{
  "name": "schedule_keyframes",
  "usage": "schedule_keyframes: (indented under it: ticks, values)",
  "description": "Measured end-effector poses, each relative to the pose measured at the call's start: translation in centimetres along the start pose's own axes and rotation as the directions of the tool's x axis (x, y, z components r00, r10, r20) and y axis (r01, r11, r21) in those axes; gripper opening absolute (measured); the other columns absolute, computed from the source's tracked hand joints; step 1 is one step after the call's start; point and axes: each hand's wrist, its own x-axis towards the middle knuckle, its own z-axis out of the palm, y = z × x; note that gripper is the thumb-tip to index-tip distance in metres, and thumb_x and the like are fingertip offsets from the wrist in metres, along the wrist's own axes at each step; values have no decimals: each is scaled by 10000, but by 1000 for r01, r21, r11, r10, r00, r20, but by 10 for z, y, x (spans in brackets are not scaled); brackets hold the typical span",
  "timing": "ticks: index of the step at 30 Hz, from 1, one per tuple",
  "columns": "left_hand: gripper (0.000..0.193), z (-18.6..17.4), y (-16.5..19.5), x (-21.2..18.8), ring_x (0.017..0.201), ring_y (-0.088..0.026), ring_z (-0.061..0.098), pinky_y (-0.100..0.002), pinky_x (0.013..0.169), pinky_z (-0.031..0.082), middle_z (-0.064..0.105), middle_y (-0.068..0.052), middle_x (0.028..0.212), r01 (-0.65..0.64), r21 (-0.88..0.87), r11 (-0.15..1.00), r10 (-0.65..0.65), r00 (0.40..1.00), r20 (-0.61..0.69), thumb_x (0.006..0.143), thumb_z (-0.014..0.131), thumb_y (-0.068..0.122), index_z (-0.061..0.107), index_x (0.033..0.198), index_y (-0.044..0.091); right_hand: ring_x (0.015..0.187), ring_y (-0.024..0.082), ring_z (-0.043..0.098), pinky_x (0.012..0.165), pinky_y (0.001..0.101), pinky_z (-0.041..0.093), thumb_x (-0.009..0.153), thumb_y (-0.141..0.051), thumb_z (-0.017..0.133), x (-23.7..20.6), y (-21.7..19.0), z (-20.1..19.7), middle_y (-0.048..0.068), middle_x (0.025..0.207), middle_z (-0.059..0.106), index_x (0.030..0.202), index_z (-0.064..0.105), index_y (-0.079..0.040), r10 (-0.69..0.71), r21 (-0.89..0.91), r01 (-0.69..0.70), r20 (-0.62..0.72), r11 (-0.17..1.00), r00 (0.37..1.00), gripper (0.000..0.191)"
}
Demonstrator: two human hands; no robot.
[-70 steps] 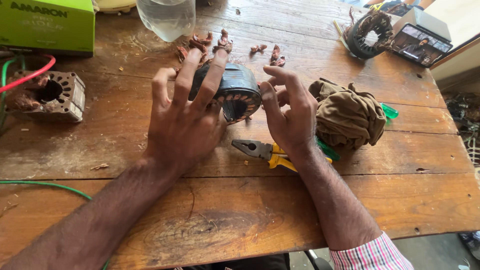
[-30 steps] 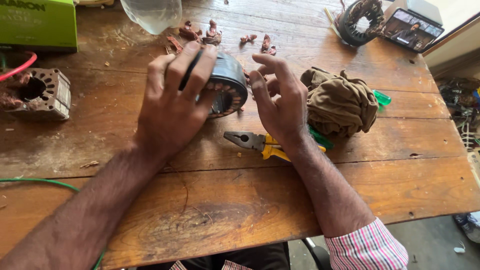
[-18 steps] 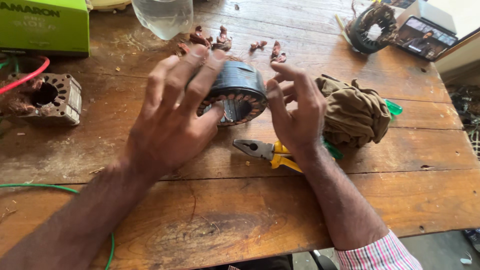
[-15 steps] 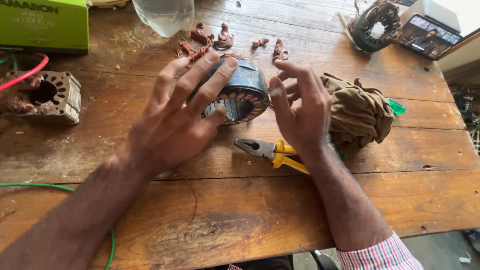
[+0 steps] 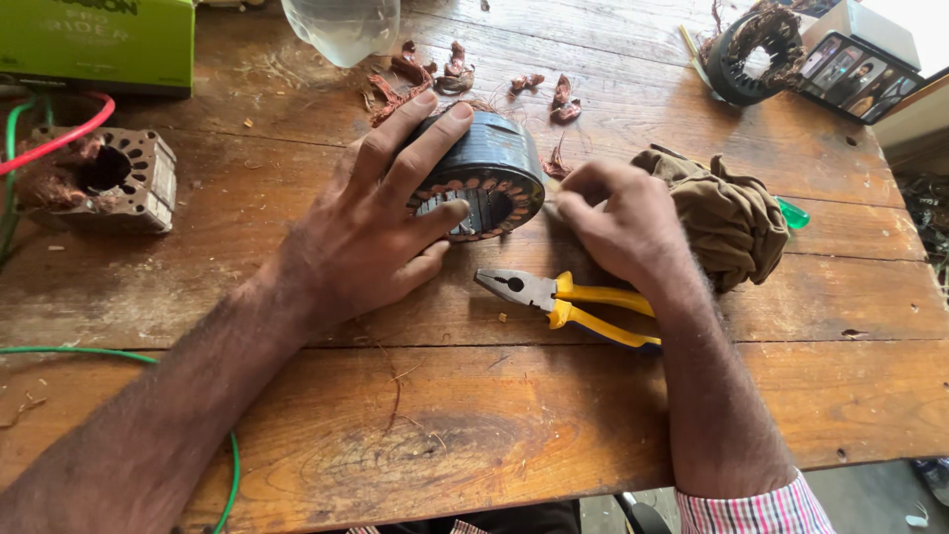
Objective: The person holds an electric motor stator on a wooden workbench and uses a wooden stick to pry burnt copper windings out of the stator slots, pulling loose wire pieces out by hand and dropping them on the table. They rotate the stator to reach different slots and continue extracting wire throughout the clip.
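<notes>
A worn wooden bench (image 5: 494, 435) fills the view, its planks running left to right. At its 10 o'clock corner lies a green box (image 5: 94, 44), and just below that, at 9 o'clock, sits a square stator core (image 5: 109, 178) with a red wire (image 5: 59, 138) looping over it and a green wire (image 5: 119, 358) trailing along the near planks.

The left hand (image 5: 371, 232) lies across the middle of the bench, its grip spread wide and wrapped over a dark round stator (image 5: 484, 173): two fingers (image 5: 435, 133) reach over the top rim, the thumb presses on the slotted face. The stator rests on the bench just above centre, tilted so its open bore faces the camera, copper showing around the ring.

The right hand (image 5: 623, 222), at 3 o'clock of the stator, has its grip curled inward, fingertips pressed together at the stator's right edge; what they pinch, if anything, cannot be made out. Behind it, touching the knuckles, bunches a brown cloth (image 5: 727, 213).

At 5 o'clock of the stator lie yellow-handled pliers (image 5: 563, 297), jaws closed and pointing left. A clear plastic bottle (image 5: 341, 28) stands at 12 o'clock, a second round winding (image 5: 756, 49) at 1 o'clock beside a phone (image 5: 858, 77). Copper scraps (image 5: 435, 69) litter the planks beyond the stator.
</notes>
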Motion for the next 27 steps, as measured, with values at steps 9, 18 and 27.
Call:
schedule_keyframes:
  ticks: [9, 18, 27]
  values:
    - [650, -5, 18, 5, 1518, -325, 136, -681, 1141, 371, 142, -98, 1654, 102, 236, 966, -85, 993, -80, 838, 804, 597, 710, 1333, 186, 815, 113, 659, 552, 247, 540, 1167, -177, 526, -6, 7, -15, 63, 1029, 657, 1254, 579, -95, -67, 292, 367, -696, 883, 715, 131]
    - [381, 1, 20, -2, 1589, -358, 100, -694, 1191, 385, 116, -100, 1719, 156, 180, 971, -149, 987, -51, 929, 785, 419, 767, 1089, 73, 623, 33, 541, 506, 200, 465, 1096, -211, 586, -13, -3, -8, 16, 995, 687, 1256, 587, -97, -8, 357, 632, -867, 688, 498, 196]
    - [503, 2, 16, 3, 1537, -410, 146, -698, 1191, 401, 174, -138, 1653, 132, 68, 989, -128, 990, -60, 801, 836, 473, 798, 1132, 97, 452, 24, 429, 355, 202, 306, 1012, -235, 727, -43, -19, -81, 15, 590, 654, 894, 847, -21, -360, 539, 189, 231, 821, 904, 272]
